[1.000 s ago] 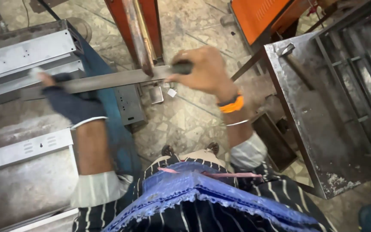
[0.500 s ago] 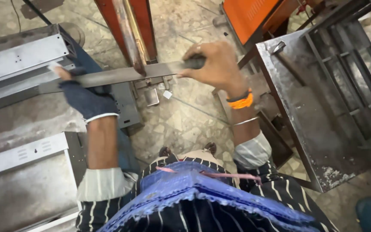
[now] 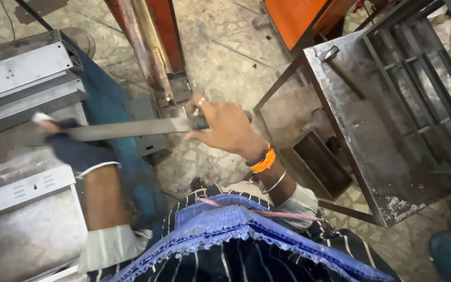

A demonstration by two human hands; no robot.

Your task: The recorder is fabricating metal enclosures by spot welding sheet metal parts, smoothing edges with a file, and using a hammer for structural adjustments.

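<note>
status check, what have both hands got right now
Left hand, dark glove, grips the far end of the long flat metal file. Right hand, bare, on its dark handle. File level over grey sheet-metal parts.

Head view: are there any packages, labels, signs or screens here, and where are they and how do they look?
None can be seen: no package, label, sign or screen shows.
The nearest to a package is an open dark metal box, rectangular, on the floor under the grey metal table.
The right hand and the gloved left hand hold a long flat metal file, plain grey.
</note>
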